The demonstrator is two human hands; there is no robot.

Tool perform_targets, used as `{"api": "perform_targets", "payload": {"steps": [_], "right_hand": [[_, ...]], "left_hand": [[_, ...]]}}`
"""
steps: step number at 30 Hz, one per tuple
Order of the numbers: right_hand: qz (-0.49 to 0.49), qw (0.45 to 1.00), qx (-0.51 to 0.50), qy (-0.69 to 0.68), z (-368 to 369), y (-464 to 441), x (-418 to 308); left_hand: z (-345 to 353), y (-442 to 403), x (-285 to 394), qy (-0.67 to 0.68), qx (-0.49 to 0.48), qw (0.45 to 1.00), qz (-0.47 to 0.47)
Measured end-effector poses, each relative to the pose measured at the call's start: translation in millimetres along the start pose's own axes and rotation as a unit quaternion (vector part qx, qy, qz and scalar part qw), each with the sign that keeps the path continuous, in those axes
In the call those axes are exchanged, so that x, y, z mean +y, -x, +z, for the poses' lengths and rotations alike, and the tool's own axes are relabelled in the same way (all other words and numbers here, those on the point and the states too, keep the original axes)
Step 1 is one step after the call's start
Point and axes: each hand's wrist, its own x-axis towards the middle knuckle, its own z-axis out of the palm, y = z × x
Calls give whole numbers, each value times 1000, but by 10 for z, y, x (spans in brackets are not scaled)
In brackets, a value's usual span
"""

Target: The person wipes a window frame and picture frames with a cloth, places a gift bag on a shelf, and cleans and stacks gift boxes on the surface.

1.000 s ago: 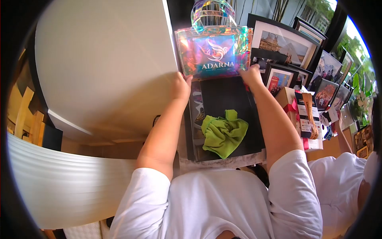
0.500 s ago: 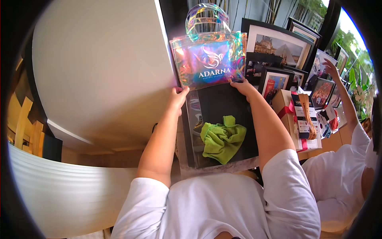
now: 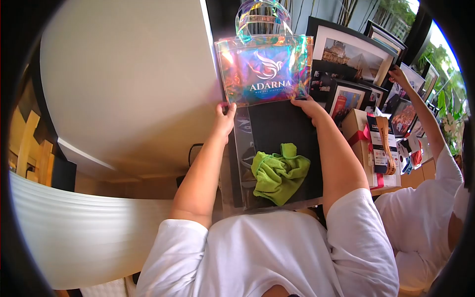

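A shiny iridescent see-through bag (image 3: 267, 69) with white ADARNA lettering and looped handles stands upright at the top centre. My left hand (image 3: 225, 119) pinches its lower left corner. At the lower right corner, my right hand (image 3: 308, 108) is closed on the bag's bottom edge. Below the bag lies a dark flat surface (image 3: 277, 123) with a clear sheet along its left side. On that surface, between my forearms, rests a crumpled green cloth (image 3: 281, 174).
Framed photos (image 3: 354, 57) stand at the right behind a box (image 3: 363, 143) with red ribbon. Another person's hand (image 3: 397, 75) touches a frame at the far right. A large pale panel (image 3: 128, 89) fills the left, above a white curved surface (image 3: 94, 237).
My hands have shifted slightly on or with the bag, which stays upright. The other person's arm has risen from low beside the box to the frames. The green cloth lies as before.
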Motion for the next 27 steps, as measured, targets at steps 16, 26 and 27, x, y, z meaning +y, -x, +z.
{"api": "perform_targets", "payload": {"steps": [16,26,27], "right_hand": [[-173,983,65,-3,-33,-287,194],[-110,974,166,108,149,-276,10],[-111,973,169,108,151,-266,-7]], "left_hand": [[-85,-276,-77,-250,86,947,180],[-43,-292,83,-243,120,948,165],[-39,-278,106,-241,121,948,166]]}}
